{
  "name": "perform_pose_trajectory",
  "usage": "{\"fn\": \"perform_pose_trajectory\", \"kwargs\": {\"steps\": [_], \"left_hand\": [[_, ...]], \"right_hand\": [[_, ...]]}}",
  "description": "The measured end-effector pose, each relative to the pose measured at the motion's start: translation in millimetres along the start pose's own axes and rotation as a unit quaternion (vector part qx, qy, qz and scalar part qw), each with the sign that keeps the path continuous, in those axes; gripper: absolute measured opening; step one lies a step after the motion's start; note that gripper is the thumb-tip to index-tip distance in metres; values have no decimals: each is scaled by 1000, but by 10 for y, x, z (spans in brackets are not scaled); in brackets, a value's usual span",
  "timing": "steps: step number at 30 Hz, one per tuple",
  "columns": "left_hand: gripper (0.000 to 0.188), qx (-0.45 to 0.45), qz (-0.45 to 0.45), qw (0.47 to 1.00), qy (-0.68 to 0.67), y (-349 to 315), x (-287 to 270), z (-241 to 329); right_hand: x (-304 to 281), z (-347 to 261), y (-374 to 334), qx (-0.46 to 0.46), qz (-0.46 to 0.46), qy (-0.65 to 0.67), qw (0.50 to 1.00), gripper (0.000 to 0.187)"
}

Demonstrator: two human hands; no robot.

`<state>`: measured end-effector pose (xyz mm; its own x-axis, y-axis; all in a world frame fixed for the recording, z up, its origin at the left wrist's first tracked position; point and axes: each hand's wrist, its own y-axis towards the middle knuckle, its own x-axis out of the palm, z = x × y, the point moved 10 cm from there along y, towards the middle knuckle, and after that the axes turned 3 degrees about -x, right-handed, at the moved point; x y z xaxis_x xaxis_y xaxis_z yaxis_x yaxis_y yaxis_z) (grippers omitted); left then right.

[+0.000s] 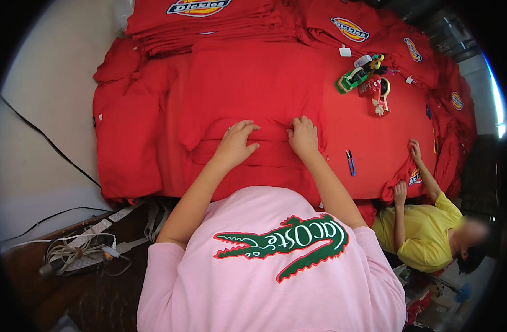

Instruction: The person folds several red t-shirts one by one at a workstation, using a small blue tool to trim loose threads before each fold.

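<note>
A red garment (253,77) lies spread on the table in front of me, its near part folded over in layers. My left hand (238,145) rests on the fold with its fingers stretched out and the thumb apart. Just to the right, my right hand (304,137) has its fingers bent and pinches the cloth near the fold's right end. Small creases run through the cloth between the two hands.
Stacked red garments (209,33) stand at the back; another red garment (129,144) lies left. Right are a green tape dispenser (350,81), a red box (377,104) and blue snips (350,163). A co-worker in a yellow shirt (425,235) handles red cloth. Cables (84,249) lie lower left.
</note>
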<state>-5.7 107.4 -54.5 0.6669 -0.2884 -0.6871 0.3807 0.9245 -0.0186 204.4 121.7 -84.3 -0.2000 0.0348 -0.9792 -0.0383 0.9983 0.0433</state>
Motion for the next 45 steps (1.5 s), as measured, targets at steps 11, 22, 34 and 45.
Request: {"fn": "perform_pose_trajectory", "kwargs": {"steps": [11,22,34,45], "left_hand": [[46,-53,45,991,-114,5,-500,333],[68,127,-251,633,-721,-1139,-1269,2523],[65,-149,-182,872,-428,-1555,803,860],[39,131,-256,792,-538,-1563,-963,2385]], "right_hand": [[-2304,-707,-690,-116,-33,761,638,57],[-1196,217,-945,-11,13,277,961,65],[-2687,-1556,-2109,-133,-273,931,204,41],[-2439,-1353,-2878,-312,-464,400,726,39]]}}
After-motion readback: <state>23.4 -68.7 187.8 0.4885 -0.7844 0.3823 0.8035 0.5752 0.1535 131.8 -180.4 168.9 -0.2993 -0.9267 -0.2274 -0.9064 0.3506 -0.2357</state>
